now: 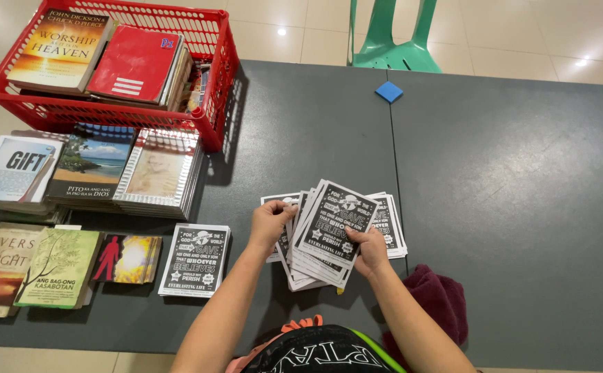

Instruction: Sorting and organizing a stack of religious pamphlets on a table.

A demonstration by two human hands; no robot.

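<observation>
Right hand (370,250) and left hand (270,222) grip a fanned leaflet stack (332,231), black-and-white, at the near table (508,193) edge; likely to slide apart, being uneven. Left: a matching squared leaflet pile (196,260), then colourful booklet stacks (91,173). Farthest: red basket (215,83) of books, small blue square (389,91).

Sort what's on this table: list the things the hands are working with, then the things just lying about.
In hand:
- left hand and right hand, both on the fanned pile of black-and-white printed leaflets
- neat stack of matching black-and-white leaflets, beside the pile

Lying about:
- red plastic basket of books
- small blue square pad
- maroon cloth
- green plastic chair
</observation>
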